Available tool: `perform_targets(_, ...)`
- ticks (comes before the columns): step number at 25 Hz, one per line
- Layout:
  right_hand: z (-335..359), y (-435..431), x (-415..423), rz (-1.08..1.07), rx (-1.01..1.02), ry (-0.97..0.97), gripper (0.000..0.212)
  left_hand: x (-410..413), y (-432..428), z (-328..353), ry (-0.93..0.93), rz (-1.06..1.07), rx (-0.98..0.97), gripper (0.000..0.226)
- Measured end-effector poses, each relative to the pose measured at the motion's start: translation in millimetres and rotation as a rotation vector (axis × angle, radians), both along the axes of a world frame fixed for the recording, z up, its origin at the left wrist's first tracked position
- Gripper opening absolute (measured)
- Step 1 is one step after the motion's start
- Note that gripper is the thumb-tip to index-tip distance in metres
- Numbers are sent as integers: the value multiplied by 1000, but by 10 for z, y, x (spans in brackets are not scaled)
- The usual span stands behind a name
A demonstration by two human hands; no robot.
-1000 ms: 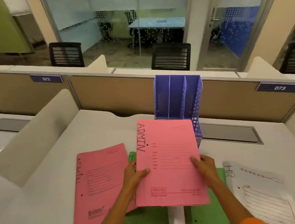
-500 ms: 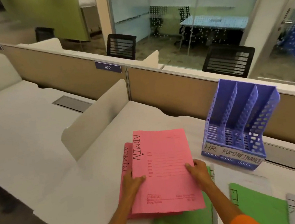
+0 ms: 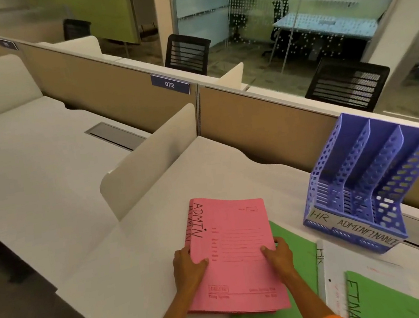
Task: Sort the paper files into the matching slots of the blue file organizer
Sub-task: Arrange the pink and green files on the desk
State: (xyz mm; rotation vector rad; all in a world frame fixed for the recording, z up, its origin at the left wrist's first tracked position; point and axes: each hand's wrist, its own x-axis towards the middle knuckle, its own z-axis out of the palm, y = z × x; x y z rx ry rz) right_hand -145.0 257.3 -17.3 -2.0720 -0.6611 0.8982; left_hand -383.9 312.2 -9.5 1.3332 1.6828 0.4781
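Observation:
A pink file (image 3: 238, 246) marked ADMIN lies stacked on a second pink ADMIN file whose edge shows at its left. My left hand (image 3: 188, 268) grips the stack's left edge and my right hand (image 3: 278, 254) grips its right edge. The blue file organizer (image 3: 370, 179) stands to the right on the desk, its three slots labelled HR, ADMIN and FINANCE, all without files. A green file (image 3: 303, 315) lies under the pink stack. A white HR file (image 3: 328, 268) and a green FINANCE file (image 3: 379, 299) lie further right.
A low white divider (image 3: 149, 159) stands at the desk's left edge, with a neighbouring desk (image 3: 28, 162) beyond it. A tan partition (image 3: 252, 123) runs along the back. A cable hatch strip lies behind the organizer. Office chairs (image 3: 348, 85) stand past the partition.
Both hands lowered the lifted pink ADMIN file leftward onto the other pink ADMIN file, forming one stack. The view swung left, so the organizer now sits at the right.

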Motion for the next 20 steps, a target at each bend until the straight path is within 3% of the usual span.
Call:
perform_targets(4,-15,-58,-12,0,8,-105,48,-31,-10,18,202,23,51,67)
perform_targets(6,-6,-90,-10,-13,-19,-109,46,-33,-20,55,204,65,-10,77)
perform_targets(11,-70,-153,19,-128,-91,115,45,-26,67,28,97,152,-162,90)
perform_targets(15,-67,-192,-4,-162,-90,255,40,-140,328,-479,50,147,-207,100)
perform_targets(20,-95,-206,-311,-152,-102,353,37,-309,521,-271,-3,85,-202,72)
